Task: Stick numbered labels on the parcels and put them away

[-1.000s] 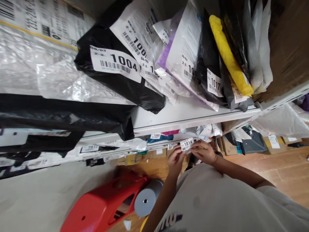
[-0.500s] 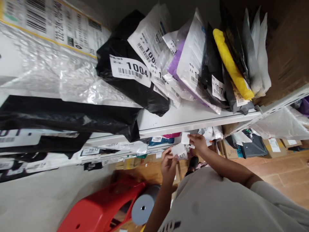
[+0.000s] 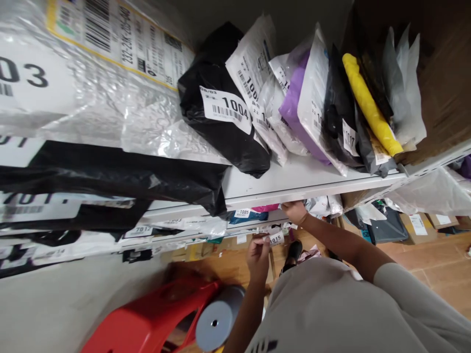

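My left hand (image 3: 258, 252) pinches a small white label (image 3: 276, 239) printed 1015 between thumb and fingers, below the front edge of the shelf. Up and to the right of it, my right hand (image 3: 295, 212) is at the lower shelf level, just under the upper shelf's lip. Its fingers are bent together beside a pink parcel (image 3: 265, 208); their tips are partly hidden, with only a sliver of white showing there. A blue parcel (image 3: 253, 217) labelled 1005 lies further left on that level.
The upper shelf (image 3: 257, 189) carries a black parcel (image 3: 224, 117) labelled 1004, a purple parcel (image 3: 294, 108), a yellow parcel (image 3: 371, 105) and several others. Beneath are a red plastic stool (image 3: 143, 314), a grey roll (image 3: 215, 323) and cardboard boxes (image 3: 419, 228) on the floor.
My right hand has moved up to the lower shelf level, and the white piece in its fingers no longer shows plainly. The 1015 label stays in my left hand. The view has shifted left.
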Available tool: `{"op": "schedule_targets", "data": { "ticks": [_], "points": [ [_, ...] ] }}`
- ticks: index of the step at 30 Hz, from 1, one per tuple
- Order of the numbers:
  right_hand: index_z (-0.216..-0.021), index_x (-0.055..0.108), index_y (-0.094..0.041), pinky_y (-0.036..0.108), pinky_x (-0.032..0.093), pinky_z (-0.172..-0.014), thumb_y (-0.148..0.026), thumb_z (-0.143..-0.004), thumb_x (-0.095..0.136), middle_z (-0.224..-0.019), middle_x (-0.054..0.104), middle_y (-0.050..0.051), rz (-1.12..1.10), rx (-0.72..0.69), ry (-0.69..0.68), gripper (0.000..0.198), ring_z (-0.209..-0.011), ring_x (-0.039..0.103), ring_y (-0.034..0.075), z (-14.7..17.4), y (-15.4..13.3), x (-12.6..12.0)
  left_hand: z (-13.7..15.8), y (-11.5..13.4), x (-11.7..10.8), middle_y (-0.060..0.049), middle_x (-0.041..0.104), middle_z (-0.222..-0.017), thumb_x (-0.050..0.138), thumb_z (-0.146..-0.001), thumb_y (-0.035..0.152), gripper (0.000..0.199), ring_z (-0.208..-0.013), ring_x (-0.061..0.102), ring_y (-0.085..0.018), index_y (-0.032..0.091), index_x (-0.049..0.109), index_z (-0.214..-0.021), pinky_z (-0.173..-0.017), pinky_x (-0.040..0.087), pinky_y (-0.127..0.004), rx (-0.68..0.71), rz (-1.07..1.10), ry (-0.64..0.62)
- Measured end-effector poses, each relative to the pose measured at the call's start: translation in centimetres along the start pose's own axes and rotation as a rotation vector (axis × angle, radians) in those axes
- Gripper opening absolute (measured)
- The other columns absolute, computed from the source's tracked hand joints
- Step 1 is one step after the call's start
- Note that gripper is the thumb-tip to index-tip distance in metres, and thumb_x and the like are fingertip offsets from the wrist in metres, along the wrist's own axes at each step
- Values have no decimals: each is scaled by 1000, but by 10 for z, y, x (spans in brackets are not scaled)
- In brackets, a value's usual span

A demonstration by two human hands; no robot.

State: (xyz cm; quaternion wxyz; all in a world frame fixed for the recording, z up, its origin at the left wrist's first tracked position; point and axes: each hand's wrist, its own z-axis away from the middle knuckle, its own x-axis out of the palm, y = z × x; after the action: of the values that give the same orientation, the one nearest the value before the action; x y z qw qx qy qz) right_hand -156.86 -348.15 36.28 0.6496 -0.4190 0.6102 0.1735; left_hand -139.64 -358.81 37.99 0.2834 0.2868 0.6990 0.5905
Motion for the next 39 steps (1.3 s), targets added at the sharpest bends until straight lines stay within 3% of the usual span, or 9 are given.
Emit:
{"op": "schedule_targets", "data": {
  "ticks": [6, 9, 11, 13, 17, 20, 25, 32, 39],
  "points": [
    [-120, 68, -9, 46, 53, -93, -11, -97, 49, -112, 70, 22, 43, 47, -90, 29, -107, 64, 30, -3, 2, 8, 1, -3, 11, -2, 70, -73, 77, -73, 69, 51, -67, 64, -16, 21, 63, -67, -62, 53, -26, -34, 1, -1],
    [-130, 62, -6, 49, 47, -106, -26, -95, 64, -129, 65, 24, -5, 28, -86, 41, -121, 58, 33, 6, 0, 12, 1, -4, 14, -1, 68, -69, 76, -74, 67, 48, -64, 63, -16, 21, 65, -70, -62, 53, -27, -54, -3, -7],
    [-129, 64, -10, 50, 42, -114, -32, -86, 75, -139, 60, 23, -223, -31, -29, 50, -132, 52, 34, 20, -3, 16, -2, -3, 15, 0, 67, -65, 77, -74, 66, 46, -60, 61, -15, 21, 66, -74, -59, 53, -27, -67, -5, -16],
    [-124, 67, -14, 47, 43, -114, -32, -91, 67, -138, 63, 19, -496, -60, 60, 37, -133, 54, 30, 40, -8, 19, -6, -2, 19, 0, 67, -66, 78, -72, 66, 46, -61, 63, -17, 21, 66, -77, -60, 54, -29, -70, 2, -25],
    [-124, 67, -20, 37, 59, -89, -40, -108, 30, -119, 73, 12, -1044, 126, 289, 45, -106, 71, 20, 79, -12, 14, -15, 2, 35, -4, 72, -78, 81, -65, 68, 51, -79, 69, -21, 22, 60, -74, -69, 57, -31, -108, 66, -85],
    [-101, 75, -21, 32, 61, -74, -59, -90, 65, -95, 78, 8, -1295, 258, 414, 41, -85, 73, 21, 97, -5, 1, -17, 7, 57, 1, 66, -65, 81, -66, 64, 49, -60, 63, -16, 22, 56, -73, -59, 53, -28, -163, 68, -158],
    [-78, 76, -21, 32, 60, -68, -57, -65, 87, -74, 75, 3, -1432, 415, 470, 39, -65, 68, 18, 116, 16, -19, -13, 18, 98, 2, 67, -63, 78, -70, 56, 38, -58, 62, -16, 22, 64, -81, -59, 51, -27, -150, 7, -302],
    [-76, 75, -21, 32, 58, -65, -56, -70, 84, -70, 73, 3, -1381, 512, 636, 36, -64, 66, 18, 136, 42, -22, -15, 26, 132, -1, 71, -70, 79, -67, 53, 34, -65, 63, -18, 22, 72, -77, -62, 50, -28, -111, -101, -540],
    [-77, 73, -20, 27, 54, -60, -56, -81, 73, -77, 73, 6, -1146, 418, 709, 36, -67, 66, 17, 103, 59, -12, -23, 24, 137, 8, 37, -44, 72, -68, 66, 56, -48, 37, -11, 23, 42, -50, -48, 33, -23, -126, -259, -417]
  ]
}}
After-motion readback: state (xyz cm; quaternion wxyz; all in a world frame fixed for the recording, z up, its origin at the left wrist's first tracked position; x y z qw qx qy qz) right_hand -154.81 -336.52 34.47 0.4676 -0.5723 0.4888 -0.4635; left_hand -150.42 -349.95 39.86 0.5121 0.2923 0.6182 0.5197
